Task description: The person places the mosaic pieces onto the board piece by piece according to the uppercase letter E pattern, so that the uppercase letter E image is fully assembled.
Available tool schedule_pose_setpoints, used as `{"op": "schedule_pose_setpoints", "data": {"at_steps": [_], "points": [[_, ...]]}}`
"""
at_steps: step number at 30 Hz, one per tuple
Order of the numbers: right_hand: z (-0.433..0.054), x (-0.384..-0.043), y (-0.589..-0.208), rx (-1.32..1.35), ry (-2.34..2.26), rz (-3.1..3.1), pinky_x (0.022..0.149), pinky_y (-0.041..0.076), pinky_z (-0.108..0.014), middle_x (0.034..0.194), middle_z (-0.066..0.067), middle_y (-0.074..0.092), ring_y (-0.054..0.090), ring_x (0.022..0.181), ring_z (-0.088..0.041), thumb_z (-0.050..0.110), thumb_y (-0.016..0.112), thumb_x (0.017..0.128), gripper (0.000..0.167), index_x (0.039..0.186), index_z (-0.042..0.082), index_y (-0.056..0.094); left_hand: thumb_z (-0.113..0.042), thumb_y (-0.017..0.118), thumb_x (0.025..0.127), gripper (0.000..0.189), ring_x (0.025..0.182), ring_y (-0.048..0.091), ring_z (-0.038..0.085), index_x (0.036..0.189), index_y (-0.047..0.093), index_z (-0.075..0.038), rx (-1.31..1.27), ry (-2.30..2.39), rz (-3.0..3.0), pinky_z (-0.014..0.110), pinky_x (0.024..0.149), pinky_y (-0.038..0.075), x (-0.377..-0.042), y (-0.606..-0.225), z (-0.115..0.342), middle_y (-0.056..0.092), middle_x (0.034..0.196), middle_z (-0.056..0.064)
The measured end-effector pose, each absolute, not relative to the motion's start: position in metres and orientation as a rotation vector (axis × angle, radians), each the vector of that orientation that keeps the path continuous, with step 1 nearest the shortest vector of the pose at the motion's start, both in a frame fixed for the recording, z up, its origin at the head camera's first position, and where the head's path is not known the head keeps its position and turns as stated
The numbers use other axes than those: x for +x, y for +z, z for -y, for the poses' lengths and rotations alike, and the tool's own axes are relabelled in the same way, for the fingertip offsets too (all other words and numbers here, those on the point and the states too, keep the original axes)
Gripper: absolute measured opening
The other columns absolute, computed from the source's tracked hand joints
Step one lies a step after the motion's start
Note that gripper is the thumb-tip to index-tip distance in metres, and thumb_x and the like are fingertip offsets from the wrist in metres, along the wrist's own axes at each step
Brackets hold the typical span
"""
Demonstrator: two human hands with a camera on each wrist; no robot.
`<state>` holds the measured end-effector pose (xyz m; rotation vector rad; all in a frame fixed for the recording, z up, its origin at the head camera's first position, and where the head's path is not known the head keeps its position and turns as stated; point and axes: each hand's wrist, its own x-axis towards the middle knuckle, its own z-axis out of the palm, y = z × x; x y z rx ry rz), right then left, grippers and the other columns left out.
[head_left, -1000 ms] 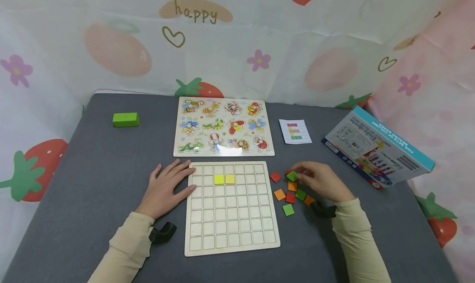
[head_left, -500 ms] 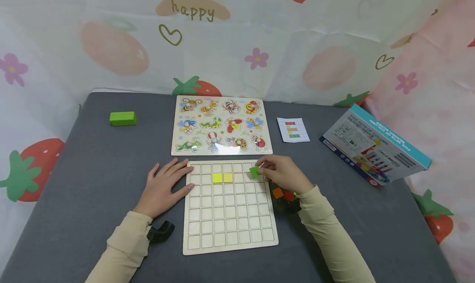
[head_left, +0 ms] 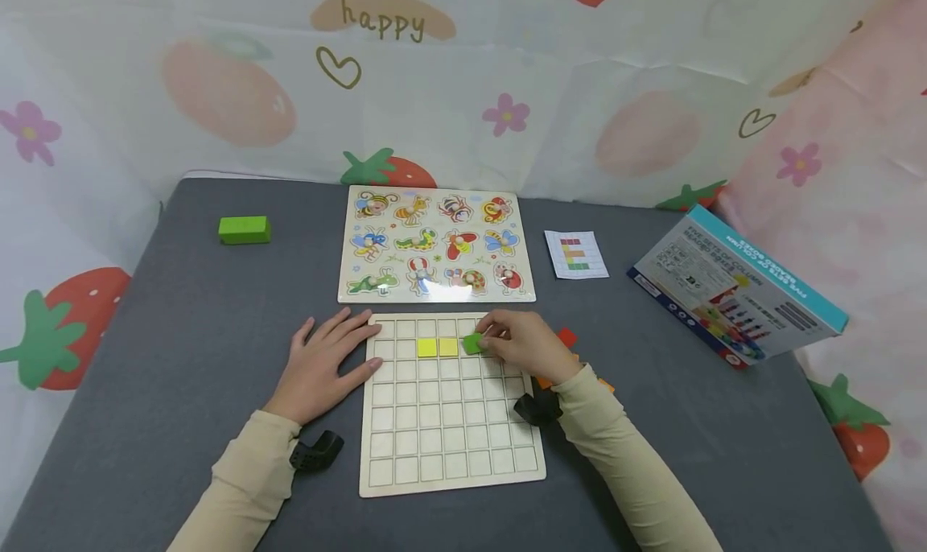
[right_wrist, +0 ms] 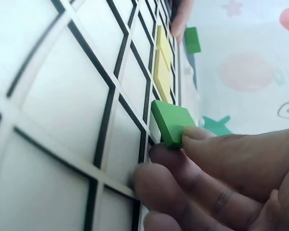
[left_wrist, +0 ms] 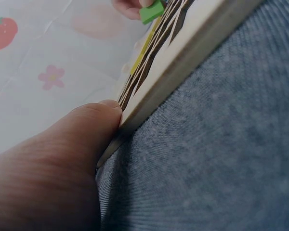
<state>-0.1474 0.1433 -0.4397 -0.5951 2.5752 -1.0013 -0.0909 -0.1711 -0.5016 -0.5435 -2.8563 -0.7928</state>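
Observation:
A wooden grid board [head_left: 452, 488] lies flat in front of the person. Two yellow square tiles [head_left: 438, 348] sit side by side in cells of its second row. My right hand [head_left: 525, 343] pinches a green square tile [head_left: 472, 343] between thumb and fingers, just right of the yellow pair. In the right wrist view that green tile [right_wrist: 176, 120] is tilted against the grid. My left hand [head_left: 322, 371] rests at the board's left edge with fingers spread. The left wrist view shows its thumb [left_wrist: 94, 122] touching the board's rim.
Red [head_left: 567, 337] and orange tiles [head_left: 607, 385] lie right of the board, partly hidden by the right hand. Behind it are an insect puzzle board [head_left: 437, 246] and a pattern card [head_left: 576, 255]. A box [head_left: 739, 286] stands far right, a green block [head_left: 245, 230] far left.
My right hand has carried the green tile from the loose tiles leftward over the board, to beside the yellow pair. My left hand has stayed at the board's edge.

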Motion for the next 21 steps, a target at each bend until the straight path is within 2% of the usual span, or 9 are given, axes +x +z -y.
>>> {"op": "schedule_pose_setpoints", "data": {"at_steps": [9,21], "points": [[-0.136,-0.146,-0.445,-0.640,-0.867,-2.686,0.063,0.049,-0.023,0.079,0.006,0.066,0.058,0.070,-0.006,0.020,0.069,0.089,0.004,0.091,0.016,0.069,-0.046,0.062,0.091,0.055,0.142,0.029,0.030,0.139,0.053,-0.020,-0.545,-0.793,2.852,0.061,0.114,0.010,-0.091,-0.500,0.171,0.043,0.149,0.004],[-0.131,-0.145,-0.444,-0.662,-0.766,-2.759,0.059,0.046,-0.022,0.075,0.007,0.065,0.055,0.067,-0.006,0.021,0.070,0.089,0.006,0.091,0.016,0.070,-0.047,0.061,0.091,0.055,0.142,0.028,0.029,0.139,0.052,-0.021,-0.530,-0.794,2.868,0.061,0.114,0.009,-0.091,-0.500,0.170,0.043,0.149,0.004]]}}
